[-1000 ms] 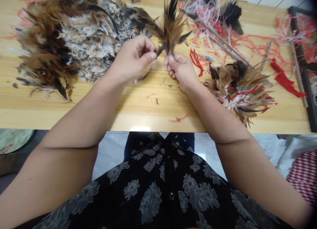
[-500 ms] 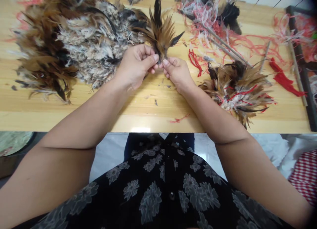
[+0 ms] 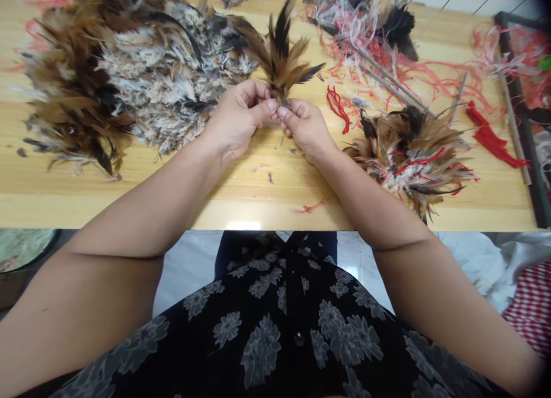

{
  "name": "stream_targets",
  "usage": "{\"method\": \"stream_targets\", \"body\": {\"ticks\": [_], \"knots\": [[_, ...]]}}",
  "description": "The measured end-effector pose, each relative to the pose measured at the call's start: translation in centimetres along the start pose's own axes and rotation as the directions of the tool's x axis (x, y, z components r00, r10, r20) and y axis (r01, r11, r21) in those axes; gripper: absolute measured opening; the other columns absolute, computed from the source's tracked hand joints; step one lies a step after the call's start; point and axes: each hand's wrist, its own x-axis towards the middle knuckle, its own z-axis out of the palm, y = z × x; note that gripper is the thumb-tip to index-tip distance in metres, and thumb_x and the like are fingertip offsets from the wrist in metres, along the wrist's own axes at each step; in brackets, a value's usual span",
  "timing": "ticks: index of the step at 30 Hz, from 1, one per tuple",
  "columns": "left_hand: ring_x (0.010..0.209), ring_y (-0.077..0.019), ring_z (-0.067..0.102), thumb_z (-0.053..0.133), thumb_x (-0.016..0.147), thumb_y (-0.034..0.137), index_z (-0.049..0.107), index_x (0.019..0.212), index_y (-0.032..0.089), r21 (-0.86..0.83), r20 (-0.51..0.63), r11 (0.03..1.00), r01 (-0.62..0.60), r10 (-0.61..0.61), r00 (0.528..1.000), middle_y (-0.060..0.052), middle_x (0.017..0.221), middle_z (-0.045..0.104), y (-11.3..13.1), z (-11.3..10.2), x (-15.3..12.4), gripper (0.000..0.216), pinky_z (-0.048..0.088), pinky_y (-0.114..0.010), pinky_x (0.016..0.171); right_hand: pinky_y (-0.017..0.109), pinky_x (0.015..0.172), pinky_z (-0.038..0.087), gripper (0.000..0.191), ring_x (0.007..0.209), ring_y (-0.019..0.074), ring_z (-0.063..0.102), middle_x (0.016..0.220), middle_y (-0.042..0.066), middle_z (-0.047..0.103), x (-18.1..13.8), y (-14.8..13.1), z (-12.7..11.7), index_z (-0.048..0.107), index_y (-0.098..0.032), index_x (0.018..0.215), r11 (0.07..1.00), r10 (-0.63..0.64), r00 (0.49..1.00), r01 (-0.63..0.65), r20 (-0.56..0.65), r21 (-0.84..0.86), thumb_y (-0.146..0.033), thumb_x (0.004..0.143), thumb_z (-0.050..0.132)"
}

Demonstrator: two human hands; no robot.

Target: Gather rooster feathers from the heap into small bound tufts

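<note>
A small bunch of brown and black feathers (image 3: 282, 59) stands fanned upward over the middle of the wooden table (image 3: 267, 203). My left hand (image 3: 241, 119) and my right hand (image 3: 303, 125) both pinch the quill ends at its base, thumbs and fingertips pressed together and touching each other. A large heap of brown, white and black feathers (image 3: 124, 70) lies just left of my left hand. A tied feather bundle with red string (image 3: 415, 157) lies right of my right hand.
Tangled red and white string with thin sticks (image 3: 379, 47) covers the table's far right. A red tassel (image 3: 491, 136) lies near a dark frame (image 3: 523, 116) at the right edge. Loose scraps and a red thread (image 3: 312, 206) dot the near table. Striped cloth (image 3: 531, 306) sits lower right.
My left hand closed in from beside the bunch and joined my right hand at its base. Both hands and the bunch shifted slightly left and nearer; the feathers tilted a little.
</note>
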Motion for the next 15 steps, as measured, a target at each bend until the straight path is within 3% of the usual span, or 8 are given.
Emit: {"method": "stream_targets", "body": {"ticks": [6, 10, 15], "knots": [[0.095, -0.0323, 0.087, 0.126, 0.089, 0.049, 0.072, 0.093, 0.034, 0.007, -0.005, 1.0, -0.013, 0.013, 1.0, 0.0, 0.082, 0.074, 0.9, -0.7, 0.5, 0.056, 0.073, -0.042, 0.082, 0.015, 0.071, 0.044, 0.05, 0.074, 0.0067, 0.052, 0.075, -0.007, 0.05, -0.6, -1.2, 0.2, 0.06, -0.021, 0.087, 0.999, 0.05, 0.998, -0.05, -0.037, -0.011, -0.033, 0.134, 0.068], [0.092, -0.0318, 0.085, 0.127, 0.089, 0.052, 0.072, 0.088, 0.032, 0.004, 0.085, 1.0, 0.017, -0.017, 0.996, -0.002, 0.08, 0.074, 1.7, -1.0, 0.0, 0.059, 0.073, -0.043, 0.085, 0.015, 0.071, 0.041, 0.053, 0.072, 0.0065, 0.048, 0.072, -0.008, 0.047, -1.1, -2.4, 0.5, 0.057, -0.021, 0.083, 0.995, 0.095, 0.994, -0.095, -0.053, 0.005, -0.03, 0.134, 0.067], [0.076, -0.0225, 0.075, 0.129, 0.085, 0.068, 0.077, 0.087, 0.027, 0.024, 0.166, 1.0, 0.001, -0.005, 0.986, -0.002, 0.084, 0.078, 2.4, -0.6, -0.4, 0.067, 0.063, -0.036, 0.073, 0.017, 0.069, 0.036, 0.06, 0.068, 0.0072, 0.042, 0.069, -0.007, 0.046, -2.1, -4.8, 1.2, 0.054, -0.021, 0.075, 0.975, 0.222, 0.973, -0.219, -0.072, 0.038, -0.012, 0.135, 0.054]]}}
